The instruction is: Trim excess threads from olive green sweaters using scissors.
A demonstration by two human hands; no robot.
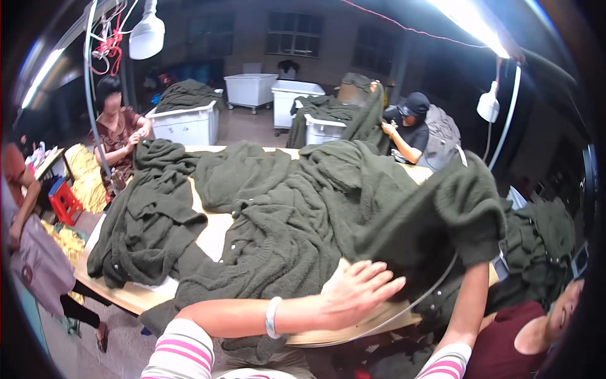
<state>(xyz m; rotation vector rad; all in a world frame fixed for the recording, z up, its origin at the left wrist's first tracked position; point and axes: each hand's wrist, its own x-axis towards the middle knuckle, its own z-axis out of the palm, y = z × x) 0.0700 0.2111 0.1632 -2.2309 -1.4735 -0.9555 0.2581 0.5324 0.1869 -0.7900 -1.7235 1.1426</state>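
My left hand (361, 294) is stretched out flat over the near edge of the table, fingers spread, with a pale bracelet (272, 318) on its wrist. It holds nothing and lies just beside a dark green knit garment (435, 211). On the right, my forearm (470, 297) reaches up into that garment, which is raised and bunched around it; my right hand is hidden by the cloth. A small white tag (463, 158) sticks up from its top. More dark green knit cardigans (278, 234) with small light buttons lie heaped across the table.
Pale table surface (214, 234) shows between the garments. Across it, one person (117, 132) handles green cloth at left, another (411, 126) at right. Someone in dark red (514, 338) is close at my right, beside a green pile (540, 234). White bins (189, 126) stand behind.
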